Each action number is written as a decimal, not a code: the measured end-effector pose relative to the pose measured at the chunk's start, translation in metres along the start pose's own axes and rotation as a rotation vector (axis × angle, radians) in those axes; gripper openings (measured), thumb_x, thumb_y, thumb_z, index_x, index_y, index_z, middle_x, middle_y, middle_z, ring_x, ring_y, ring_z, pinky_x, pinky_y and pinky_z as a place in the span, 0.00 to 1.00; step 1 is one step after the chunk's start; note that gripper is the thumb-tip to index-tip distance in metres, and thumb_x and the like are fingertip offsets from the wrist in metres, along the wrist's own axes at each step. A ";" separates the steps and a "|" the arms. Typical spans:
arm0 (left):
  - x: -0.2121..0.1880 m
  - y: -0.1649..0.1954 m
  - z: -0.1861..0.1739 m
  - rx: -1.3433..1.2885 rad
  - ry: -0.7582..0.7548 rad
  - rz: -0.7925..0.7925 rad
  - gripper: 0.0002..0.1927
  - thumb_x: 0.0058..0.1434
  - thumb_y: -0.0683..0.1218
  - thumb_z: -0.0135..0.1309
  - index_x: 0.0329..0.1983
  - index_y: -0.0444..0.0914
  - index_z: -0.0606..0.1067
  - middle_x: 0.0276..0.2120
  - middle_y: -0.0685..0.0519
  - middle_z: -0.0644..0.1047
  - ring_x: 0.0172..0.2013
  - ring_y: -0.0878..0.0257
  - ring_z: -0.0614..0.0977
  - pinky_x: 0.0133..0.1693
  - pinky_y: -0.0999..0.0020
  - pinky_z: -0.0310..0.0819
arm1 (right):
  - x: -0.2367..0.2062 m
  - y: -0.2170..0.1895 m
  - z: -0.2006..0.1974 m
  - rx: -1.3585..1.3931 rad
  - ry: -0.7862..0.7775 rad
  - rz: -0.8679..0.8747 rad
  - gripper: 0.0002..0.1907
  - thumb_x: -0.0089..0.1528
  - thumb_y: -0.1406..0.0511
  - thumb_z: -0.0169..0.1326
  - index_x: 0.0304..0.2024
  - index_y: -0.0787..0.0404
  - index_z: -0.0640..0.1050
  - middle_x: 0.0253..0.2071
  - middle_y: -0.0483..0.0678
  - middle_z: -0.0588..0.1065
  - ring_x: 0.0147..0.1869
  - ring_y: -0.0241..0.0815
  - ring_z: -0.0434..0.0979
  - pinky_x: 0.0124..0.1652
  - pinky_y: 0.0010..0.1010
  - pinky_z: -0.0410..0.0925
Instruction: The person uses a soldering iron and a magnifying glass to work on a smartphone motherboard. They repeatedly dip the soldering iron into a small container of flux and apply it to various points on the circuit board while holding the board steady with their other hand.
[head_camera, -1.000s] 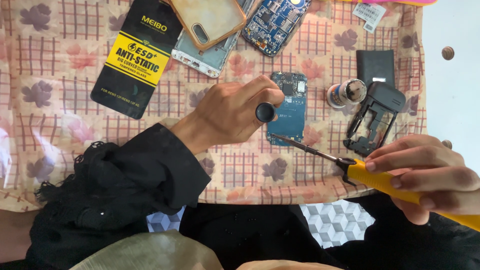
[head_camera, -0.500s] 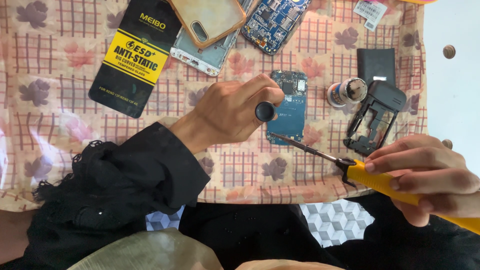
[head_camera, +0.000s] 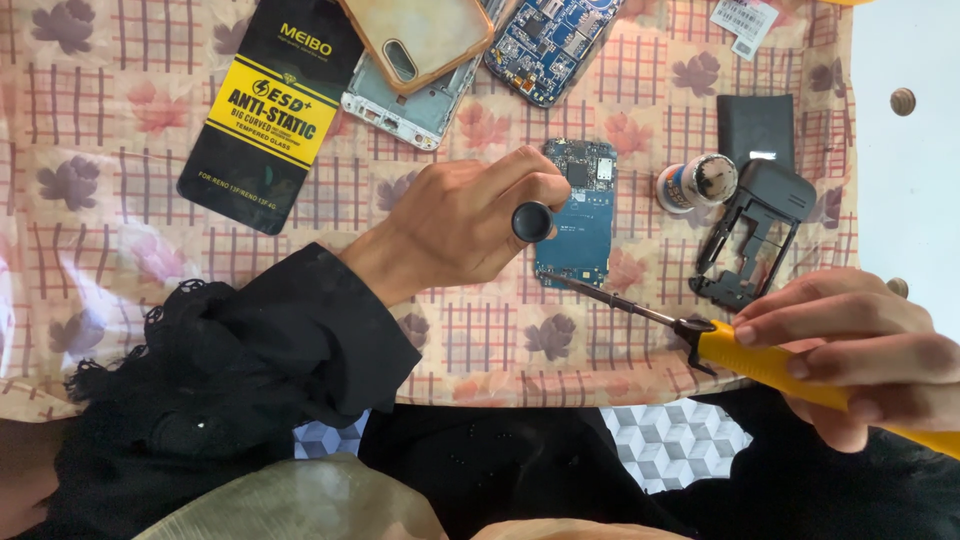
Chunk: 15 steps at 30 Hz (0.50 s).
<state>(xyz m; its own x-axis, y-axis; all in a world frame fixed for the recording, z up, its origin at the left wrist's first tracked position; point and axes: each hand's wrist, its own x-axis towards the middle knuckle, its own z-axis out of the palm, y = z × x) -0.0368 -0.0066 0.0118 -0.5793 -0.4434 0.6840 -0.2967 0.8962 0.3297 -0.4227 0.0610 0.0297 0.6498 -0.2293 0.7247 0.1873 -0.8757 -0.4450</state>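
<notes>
Circuit board (head_camera: 580, 215) flat on floral checked cloth (head_camera: 130, 200), white surface (head_camera: 905, 180) beyond.

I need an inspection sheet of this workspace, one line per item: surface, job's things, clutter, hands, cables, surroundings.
Surface: floral checked cloth covering the table.
Job's things: small blue circuit board lying flat; yellow-handled screwdriver, tip at the board's lower edge.
Clutter: black and yellow flat packet, translucent orange phone case on a silver phone frame, larger blue board, black plastic frame, black rectangular block, small round jar.
Hands: left hand holds a black round-capped tool at the board; right hand grips the screwdriver.
Cables: nothing seen.
Surroundings: white tabletop, patterned floor.
</notes>
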 end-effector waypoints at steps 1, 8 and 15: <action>0.000 0.000 0.000 -0.001 0.004 0.004 0.10 0.71 0.44 0.56 0.50 0.38 0.69 0.45 0.52 0.74 0.29 0.59 0.80 0.30 0.66 0.76 | -0.002 0.000 -0.001 0.002 -0.010 0.007 0.27 0.57 0.68 0.62 0.48 0.52 0.59 0.51 0.42 0.69 0.49 0.50 0.85 0.39 0.42 0.85; 0.000 0.000 -0.001 -0.019 0.008 0.008 0.10 0.70 0.43 0.56 0.50 0.38 0.69 0.45 0.52 0.74 0.30 0.59 0.81 0.31 0.66 0.76 | -0.003 -0.001 0.001 0.026 0.001 0.000 0.26 0.58 0.64 0.63 0.48 0.50 0.59 0.52 0.41 0.70 0.50 0.49 0.85 0.40 0.43 0.85; 0.000 -0.001 0.000 -0.022 0.000 -0.001 0.10 0.71 0.44 0.56 0.50 0.38 0.69 0.45 0.52 0.74 0.29 0.60 0.80 0.31 0.66 0.77 | 0.008 -0.003 -0.001 -0.010 -0.052 0.032 0.25 0.59 0.65 0.63 0.45 0.51 0.58 0.51 0.40 0.68 0.51 0.49 0.84 0.41 0.43 0.84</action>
<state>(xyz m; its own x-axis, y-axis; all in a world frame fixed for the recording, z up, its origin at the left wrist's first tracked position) -0.0366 -0.0071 0.0115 -0.5786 -0.4446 0.6837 -0.2807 0.8957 0.3449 -0.4187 0.0614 0.0373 0.6928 -0.2349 0.6818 0.1584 -0.8728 -0.4617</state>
